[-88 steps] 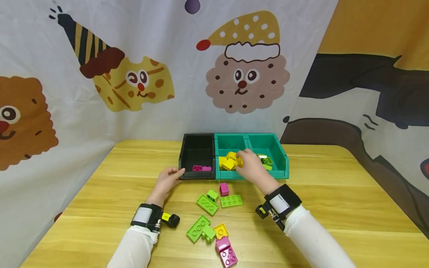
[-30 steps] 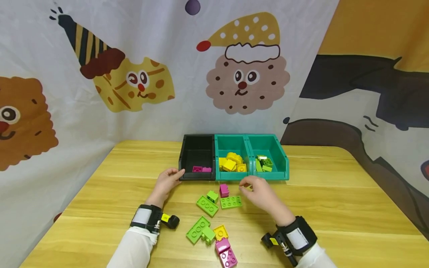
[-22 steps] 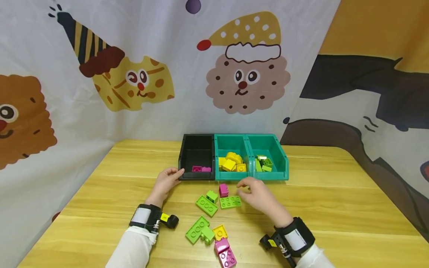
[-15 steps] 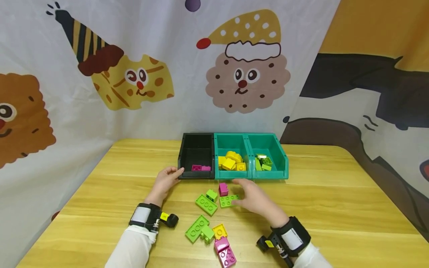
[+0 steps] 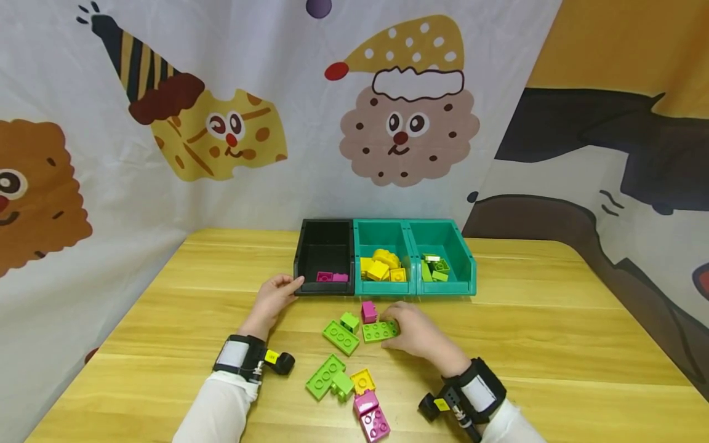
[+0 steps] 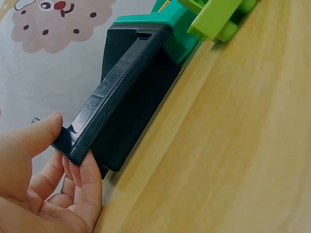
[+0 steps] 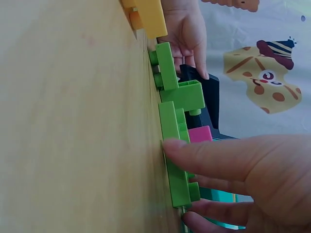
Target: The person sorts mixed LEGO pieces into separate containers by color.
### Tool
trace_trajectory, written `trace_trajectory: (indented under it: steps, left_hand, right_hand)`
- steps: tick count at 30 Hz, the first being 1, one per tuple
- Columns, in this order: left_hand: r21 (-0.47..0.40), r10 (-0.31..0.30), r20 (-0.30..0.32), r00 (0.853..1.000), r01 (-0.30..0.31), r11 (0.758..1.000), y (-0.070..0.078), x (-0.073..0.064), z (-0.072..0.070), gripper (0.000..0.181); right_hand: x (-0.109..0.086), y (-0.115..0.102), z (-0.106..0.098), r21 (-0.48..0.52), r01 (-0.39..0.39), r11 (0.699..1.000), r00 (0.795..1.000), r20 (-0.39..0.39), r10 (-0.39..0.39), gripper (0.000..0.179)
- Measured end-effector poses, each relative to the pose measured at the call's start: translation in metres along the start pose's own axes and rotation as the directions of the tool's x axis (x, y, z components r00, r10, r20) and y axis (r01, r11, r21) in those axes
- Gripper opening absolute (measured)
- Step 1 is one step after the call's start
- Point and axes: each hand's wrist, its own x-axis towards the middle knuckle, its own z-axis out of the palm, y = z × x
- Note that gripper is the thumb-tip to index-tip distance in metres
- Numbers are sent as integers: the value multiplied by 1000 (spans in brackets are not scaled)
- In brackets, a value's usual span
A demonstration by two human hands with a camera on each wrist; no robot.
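Observation:
My left hand (image 5: 274,301) pinches the front left corner of the black bin (image 5: 325,246); in the left wrist view the thumb lies on its rim and the curled fingers are underneath. My right hand (image 5: 415,332) has its thumb and fingers round the right end of a flat green building brick (image 5: 379,331), studs up on the table. In the right wrist view the thumb lies against this green brick (image 7: 174,160), with the fingers partly hidden behind it. A magenta brick (image 5: 368,312) stands just behind it. Two magenta bricks (image 5: 333,277) lie in the black bin.
Beside the black bin stand a teal bin (image 5: 382,234) with yellow bricks (image 5: 382,269) and another teal bin (image 5: 434,234) with green ones. Several loose green bricks (image 5: 340,338), a yellow brick (image 5: 362,381) and magenta bricks (image 5: 375,423) lie nearer on the table.
My right hand left a yellow brick in the middle bin, came back toward the table's front, then moved left and took hold of the flat green brick. My left hand stays on the black bin.

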Motion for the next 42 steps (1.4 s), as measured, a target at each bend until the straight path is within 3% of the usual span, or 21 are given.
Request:
trace_trajectory:
  steps: [12, 23, 28, 42]
  left_hand:
    - [-12, 1, -1, 1000, -2, 1000, 1, 0, 0, 24]
    - [-7, 3, -5, 1000, -3, 1000, 1, 1, -1, 24]
    - [-3, 2, 0, 1000, -2, 1000, 0, 1, -1, 25]
    - [-6, 4, -8, 1000, -4, 1000, -2, 3, 1, 25]
  right_hand:
    - [3, 3, 2, 25, 7, 1000, 1000, 2, -7, 27]
    - [2, 6, -2, 54, 25, 998, 997, 66, -29, 25]
    - [2, 9, -8, 114, -7, 993, 996, 84, -3, 23]
    - [3, 27, -48, 195, -30, 980, 998, -52, 41, 29]
